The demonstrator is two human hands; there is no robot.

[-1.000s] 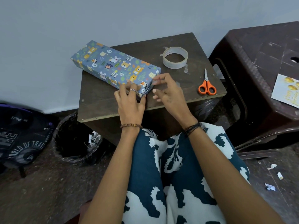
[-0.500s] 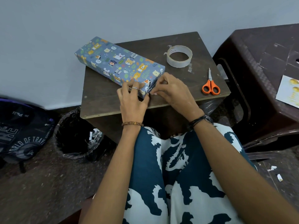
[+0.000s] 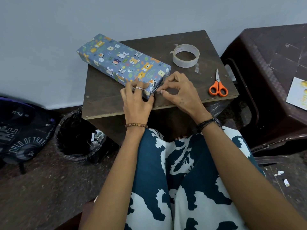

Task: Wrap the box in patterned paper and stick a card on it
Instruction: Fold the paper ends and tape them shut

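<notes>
Head view: the wrapped box is lying diagonally across the left part of the small dark table, its far end overhanging the table's back-left edge. The left hand is resting on the box's near corner, fingers laid fairly straight over the patterned paper, thumb against the end face. The right hand is working at the same near end, fingers curled, fingertips pinching at the paper flap there; what exactly sits between them is too small to tell. A tape roll is sitting behind the right hand, orange-handled scissors to its right. A card is lying on the brown stool well apart.
</notes>
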